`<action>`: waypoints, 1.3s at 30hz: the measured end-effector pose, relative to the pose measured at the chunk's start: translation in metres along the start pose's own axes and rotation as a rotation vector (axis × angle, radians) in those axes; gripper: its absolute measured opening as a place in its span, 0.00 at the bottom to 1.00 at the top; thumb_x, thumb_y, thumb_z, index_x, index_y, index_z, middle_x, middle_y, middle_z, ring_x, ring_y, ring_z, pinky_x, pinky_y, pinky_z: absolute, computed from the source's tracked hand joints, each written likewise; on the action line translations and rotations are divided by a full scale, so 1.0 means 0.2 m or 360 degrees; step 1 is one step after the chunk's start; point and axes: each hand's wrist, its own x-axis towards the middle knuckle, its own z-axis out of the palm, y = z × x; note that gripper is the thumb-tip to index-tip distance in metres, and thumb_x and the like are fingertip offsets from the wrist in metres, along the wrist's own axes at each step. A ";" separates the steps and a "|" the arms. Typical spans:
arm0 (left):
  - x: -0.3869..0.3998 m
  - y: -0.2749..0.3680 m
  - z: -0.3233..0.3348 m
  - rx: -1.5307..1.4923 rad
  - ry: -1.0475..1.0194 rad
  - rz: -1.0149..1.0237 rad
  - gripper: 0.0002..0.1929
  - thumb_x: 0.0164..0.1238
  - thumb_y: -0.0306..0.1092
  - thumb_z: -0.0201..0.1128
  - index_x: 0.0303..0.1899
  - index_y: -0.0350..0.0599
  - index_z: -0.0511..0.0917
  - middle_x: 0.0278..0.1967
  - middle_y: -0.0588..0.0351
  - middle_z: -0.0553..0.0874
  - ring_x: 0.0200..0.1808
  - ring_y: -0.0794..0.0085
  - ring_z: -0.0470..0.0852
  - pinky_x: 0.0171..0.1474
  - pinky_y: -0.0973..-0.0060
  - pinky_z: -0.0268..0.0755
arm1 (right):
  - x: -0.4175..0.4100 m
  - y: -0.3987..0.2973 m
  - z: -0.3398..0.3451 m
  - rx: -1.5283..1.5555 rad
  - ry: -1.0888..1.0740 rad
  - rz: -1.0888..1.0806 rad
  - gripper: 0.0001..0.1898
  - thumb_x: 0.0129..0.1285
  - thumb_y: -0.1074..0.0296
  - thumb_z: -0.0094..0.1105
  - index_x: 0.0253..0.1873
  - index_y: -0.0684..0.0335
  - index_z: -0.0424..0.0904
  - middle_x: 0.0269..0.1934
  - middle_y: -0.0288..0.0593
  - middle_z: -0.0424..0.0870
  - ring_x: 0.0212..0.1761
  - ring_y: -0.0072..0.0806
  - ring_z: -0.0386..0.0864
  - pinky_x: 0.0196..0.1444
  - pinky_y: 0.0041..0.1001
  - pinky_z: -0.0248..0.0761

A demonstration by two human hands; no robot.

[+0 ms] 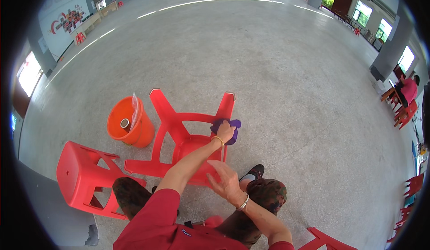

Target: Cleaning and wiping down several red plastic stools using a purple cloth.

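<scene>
A red plastic stool [164, 122] lies upturned on the floor between my knees, its legs splayed outward. My left hand [225, 132], with a yellow bracelet at the wrist, presses a purple cloth [236, 123] against the stool's frame at the base of the far right leg. My right hand [225, 181] is slightly blurred over the near right part of the stool. Its fingers are curved and apart, with no object visible in them; whether they touch the plastic is unclear.
An orange bucket [147, 129] holding a clear plastic bag [135, 110] and a cylindrical object [125, 123] stands left. Another red stool [69, 172] lies tipped near my left knee. Part of a red stool [324, 240] shows lower right. A person [408, 90] sits far right.
</scene>
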 end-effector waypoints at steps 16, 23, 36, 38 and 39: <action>0.15 -0.11 0.18 0.0083 0.0032 -0.0220 0.17 0.47 0.34 0.64 0.36 0.29 0.81 0.38 0.30 0.85 0.47 0.40 0.85 0.52 0.53 0.76 | 0.00 0.05 -0.02 -0.0009 -0.0345 0.0172 0.12 0.57 0.73 0.66 0.47 0.64 0.81 0.28 0.45 0.83 0.28 0.39 0.83 0.30 0.34 0.77; -0.17 -0.06 0.15 0.0133 -0.0242 -0.0164 0.19 0.54 0.31 0.55 0.46 0.27 0.74 0.43 0.27 0.83 0.50 0.36 0.82 0.57 0.50 0.73 | -0.01 0.03 -0.01 -0.0088 -0.0237 0.0112 0.11 0.57 0.75 0.64 0.45 0.63 0.82 0.27 0.45 0.82 0.27 0.38 0.82 0.29 0.34 0.76; -0.57 -0.31 0.06 -0.0391 -0.0772 -0.0171 0.19 0.56 0.39 0.67 0.47 0.38 0.81 0.38 0.50 0.87 0.39 0.61 0.86 0.44 0.68 0.76 | -0.08 0.07 0.05 -0.0152 -0.0113 0.0078 0.07 0.59 0.72 0.63 0.42 0.61 0.85 0.33 0.46 0.86 0.34 0.42 0.85 0.36 0.36 0.78; -0.61 -0.35 0.02 -0.0569 -0.0923 -0.0196 0.17 0.56 0.38 0.67 0.45 0.39 0.82 0.37 0.52 0.86 0.38 0.64 0.86 0.42 0.69 0.76 | -0.08 0.07 0.05 -0.0210 -0.0137 0.0073 0.07 0.60 0.71 0.62 0.43 0.61 0.85 0.34 0.48 0.86 0.35 0.43 0.85 0.37 0.36 0.78; -0.62 -0.42 -0.04 -0.0659 -0.0977 -0.0223 0.16 0.56 0.38 0.67 0.44 0.39 0.82 0.36 0.53 0.86 0.37 0.65 0.85 0.41 0.70 0.76 | -0.07 0.06 0.07 -0.0197 -0.0155 0.0059 0.07 0.60 0.71 0.62 0.43 0.61 0.85 0.34 0.48 0.86 0.35 0.43 0.85 0.37 0.36 0.78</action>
